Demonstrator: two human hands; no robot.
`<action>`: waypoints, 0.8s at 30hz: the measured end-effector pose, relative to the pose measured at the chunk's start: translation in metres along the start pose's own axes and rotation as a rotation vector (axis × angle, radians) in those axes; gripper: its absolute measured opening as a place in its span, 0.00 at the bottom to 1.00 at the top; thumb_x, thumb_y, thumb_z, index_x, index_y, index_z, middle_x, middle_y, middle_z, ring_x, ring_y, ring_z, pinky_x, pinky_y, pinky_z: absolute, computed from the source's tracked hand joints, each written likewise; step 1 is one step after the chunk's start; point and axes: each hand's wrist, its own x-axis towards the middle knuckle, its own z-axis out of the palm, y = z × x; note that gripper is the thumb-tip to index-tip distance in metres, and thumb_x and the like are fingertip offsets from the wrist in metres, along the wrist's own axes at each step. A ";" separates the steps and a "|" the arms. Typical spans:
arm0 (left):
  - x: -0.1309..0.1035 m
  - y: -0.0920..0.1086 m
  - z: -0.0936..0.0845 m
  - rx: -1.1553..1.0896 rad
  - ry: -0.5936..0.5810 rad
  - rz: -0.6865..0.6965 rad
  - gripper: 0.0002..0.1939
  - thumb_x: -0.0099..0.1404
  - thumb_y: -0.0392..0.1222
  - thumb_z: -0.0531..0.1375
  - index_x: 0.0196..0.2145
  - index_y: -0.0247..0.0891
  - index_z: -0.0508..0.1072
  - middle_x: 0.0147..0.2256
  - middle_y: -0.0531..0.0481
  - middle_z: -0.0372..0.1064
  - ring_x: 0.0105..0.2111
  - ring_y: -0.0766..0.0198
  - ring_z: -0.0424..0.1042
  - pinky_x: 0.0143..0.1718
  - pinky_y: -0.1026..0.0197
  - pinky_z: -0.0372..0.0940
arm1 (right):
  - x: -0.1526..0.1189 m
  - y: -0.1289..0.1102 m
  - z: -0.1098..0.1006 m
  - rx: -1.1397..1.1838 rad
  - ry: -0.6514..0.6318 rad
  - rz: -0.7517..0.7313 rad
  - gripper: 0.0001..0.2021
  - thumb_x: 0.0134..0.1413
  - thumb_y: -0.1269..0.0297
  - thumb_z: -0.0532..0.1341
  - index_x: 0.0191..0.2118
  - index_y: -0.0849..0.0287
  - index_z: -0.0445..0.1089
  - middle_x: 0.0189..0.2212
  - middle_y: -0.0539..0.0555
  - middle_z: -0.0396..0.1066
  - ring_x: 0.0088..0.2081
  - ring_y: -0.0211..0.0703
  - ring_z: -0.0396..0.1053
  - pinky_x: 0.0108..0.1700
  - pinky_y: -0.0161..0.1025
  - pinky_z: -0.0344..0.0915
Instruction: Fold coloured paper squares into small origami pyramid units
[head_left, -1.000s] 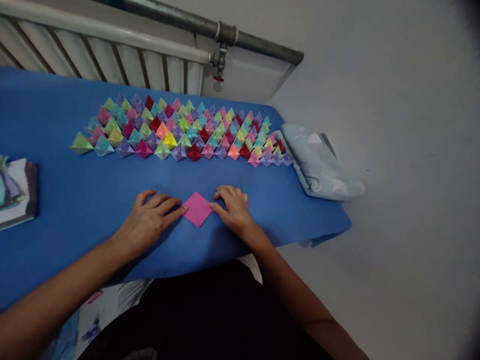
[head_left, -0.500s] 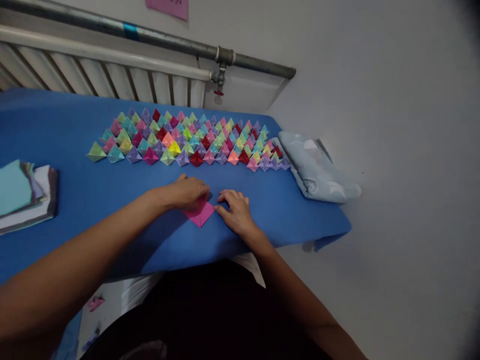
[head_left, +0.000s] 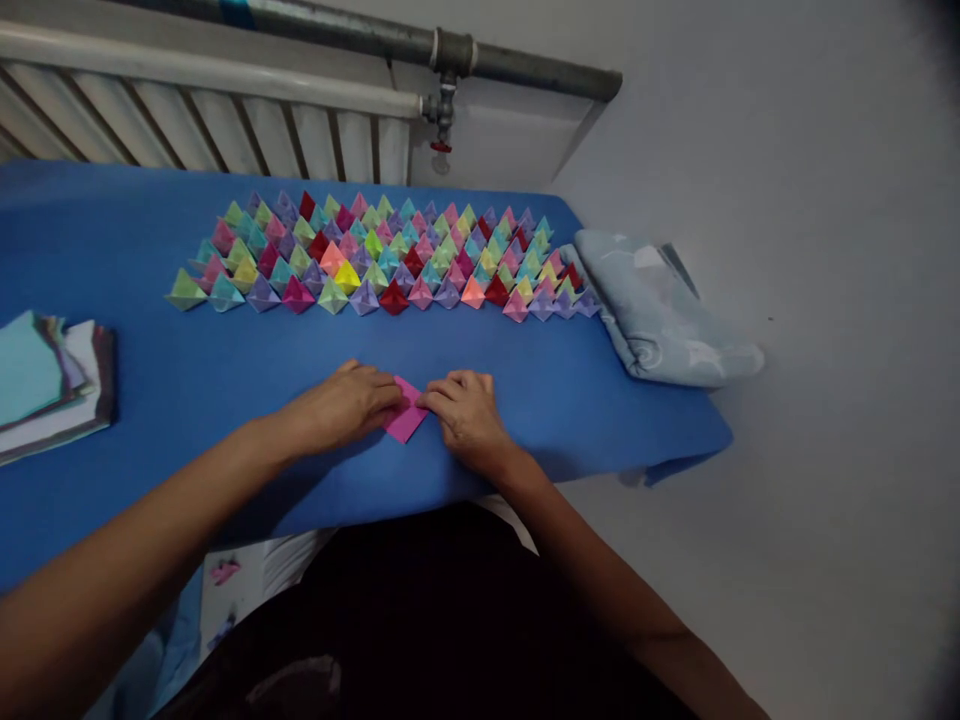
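A small pink sheet of folding paper (head_left: 406,418) lies on the blue cloth between my two hands, set cornerwise with one corner toward me. My left hand (head_left: 351,405) has its fingers closed together on the paper's left side. From the right, my right hand (head_left: 466,412) pinches the right edge between thumb and bent fingers. The fingertips hide parts of both sides. Beyond the hands stand several rows of folded paper boats (head_left: 364,297) in many colours.
At the left lies a stack of coloured paper (head_left: 30,375). A folded grey-blue blanket (head_left: 667,310) rests at the right by the wall. A radiator (head_left: 187,110) and a metal pipe (head_left: 525,70) with a red-handled valve run along the back of the blue-covered surface (head_left: 187,380).
My right hand has moved onto the pink paper's right edge. My left hand has slid from its top to its left side. The paper shows narrower, and the view has shifted slightly.
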 end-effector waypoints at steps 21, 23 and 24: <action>-0.025 -0.005 0.026 -0.041 0.384 0.059 0.14 0.73 0.44 0.52 0.40 0.41 0.77 0.43 0.47 0.78 0.41 0.59 0.75 0.50 0.51 0.60 | 0.011 -0.030 -0.002 0.009 -0.085 0.012 0.08 0.63 0.66 0.57 0.43 0.55 0.74 0.44 0.53 0.76 0.46 0.47 0.63 0.48 0.45 0.48; -0.027 -0.002 0.024 -0.078 0.375 0.024 0.13 0.73 0.45 0.53 0.40 0.41 0.77 0.44 0.46 0.78 0.42 0.58 0.75 0.51 0.50 0.61 | 0.012 -0.029 0.000 0.024 -0.085 0.030 0.08 0.64 0.65 0.57 0.42 0.54 0.74 0.44 0.53 0.76 0.45 0.47 0.64 0.47 0.45 0.48; -0.027 -0.001 0.023 -0.098 0.373 0.006 0.13 0.72 0.45 0.54 0.41 0.41 0.77 0.45 0.46 0.78 0.42 0.58 0.75 0.51 0.49 0.61 | 0.013 -0.028 0.001 0.031 -0.084 0.035 0.09 0.65 0.65 0.56 0.42 0.54 0.74 0.43 0.53 0.76 0.44 0.47 0.64 0.47 0.45 0.49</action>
